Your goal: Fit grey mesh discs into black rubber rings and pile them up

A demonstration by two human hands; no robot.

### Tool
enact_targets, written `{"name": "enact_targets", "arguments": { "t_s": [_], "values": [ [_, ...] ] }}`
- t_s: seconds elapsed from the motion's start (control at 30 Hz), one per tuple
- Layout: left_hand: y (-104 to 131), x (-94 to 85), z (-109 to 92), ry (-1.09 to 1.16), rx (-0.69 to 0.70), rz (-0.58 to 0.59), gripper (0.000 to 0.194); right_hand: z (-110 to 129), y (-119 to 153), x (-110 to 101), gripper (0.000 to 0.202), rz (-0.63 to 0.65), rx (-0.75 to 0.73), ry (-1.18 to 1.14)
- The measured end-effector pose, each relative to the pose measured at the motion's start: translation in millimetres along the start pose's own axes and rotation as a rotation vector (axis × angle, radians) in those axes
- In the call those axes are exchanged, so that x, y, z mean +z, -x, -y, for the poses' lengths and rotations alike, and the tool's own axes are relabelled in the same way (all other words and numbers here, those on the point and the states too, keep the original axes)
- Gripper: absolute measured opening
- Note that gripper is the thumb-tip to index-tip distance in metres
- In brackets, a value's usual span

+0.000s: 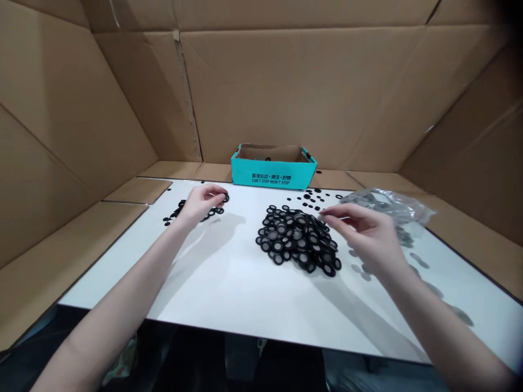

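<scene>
My left hand [204, 202] pinches a black ring [226, 197] between thumb and fingertips, above the left part of the white tabletop [229, 283]. Beneath and behind it lies a small group of black rings [178, 209], partly covered by the hand. At the right edge of a big heap of black rings with grey round centres [300, 239], my right hand [363, 226] has its thumb and fingertips closed together. Whatever sits between those fingertips is too small to make out. Several loose grey discs [363, 272] lie under and beside the right wrist.
A turquoise box [272, 173] stands at the back, a black ring visible inside. Small black pieces [312, 198] are scattered before it. A clear plastic bag [392, 204] with grey discs lies at right. Cardboard walls [302, 92] enclose the table on the back and both sides.
</scene>
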State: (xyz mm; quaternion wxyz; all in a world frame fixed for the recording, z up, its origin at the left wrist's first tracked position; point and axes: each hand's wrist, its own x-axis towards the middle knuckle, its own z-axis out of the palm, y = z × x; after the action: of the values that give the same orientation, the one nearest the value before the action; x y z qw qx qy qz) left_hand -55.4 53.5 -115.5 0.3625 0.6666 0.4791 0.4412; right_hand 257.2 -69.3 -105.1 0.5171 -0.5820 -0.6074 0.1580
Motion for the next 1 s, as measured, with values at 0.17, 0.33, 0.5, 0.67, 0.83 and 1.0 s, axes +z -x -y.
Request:
{"name": "enact_targets", "arguments": {
  "t_s": [0.17, 0.33, 0.5, 0.67, 0.83, 1.0],
  "values": [
    [26, 26.7, -19, 0.159, 0.009, 0.229, 0.032, 33, 1, 51, 0.014, 0.195, -0.103, -0.234],
    [44, 42.4, -29, 0.372, 0.015, 0.326, 0.027, 39, 6, 70, 0.013, 0.181, -0.135, -0.283],
    [53, 49.4, -36, 0.52, 0.001, 0.374, 0.021, 30, 12, 70, 0.007, 0.122, -0.166, -0.212],
    [61, 54.3, -39, 0.503, 0.049, 0.358, 0.018, 22, 16, 68, 0.005, 0.114, -0.224, -0.133],
    [68, 60.0, -42, 0.399, 0.108, 0.334, 0.016, 16, 15, 67, 0.011, 0.162, -0.373, -0.021],
    [69, 59.6, -45, 0.159, 0.13, 0.381, 0.013, 12, 16, 66, 0.016, 0.189, -0.47, -0.002]
  ]
}}
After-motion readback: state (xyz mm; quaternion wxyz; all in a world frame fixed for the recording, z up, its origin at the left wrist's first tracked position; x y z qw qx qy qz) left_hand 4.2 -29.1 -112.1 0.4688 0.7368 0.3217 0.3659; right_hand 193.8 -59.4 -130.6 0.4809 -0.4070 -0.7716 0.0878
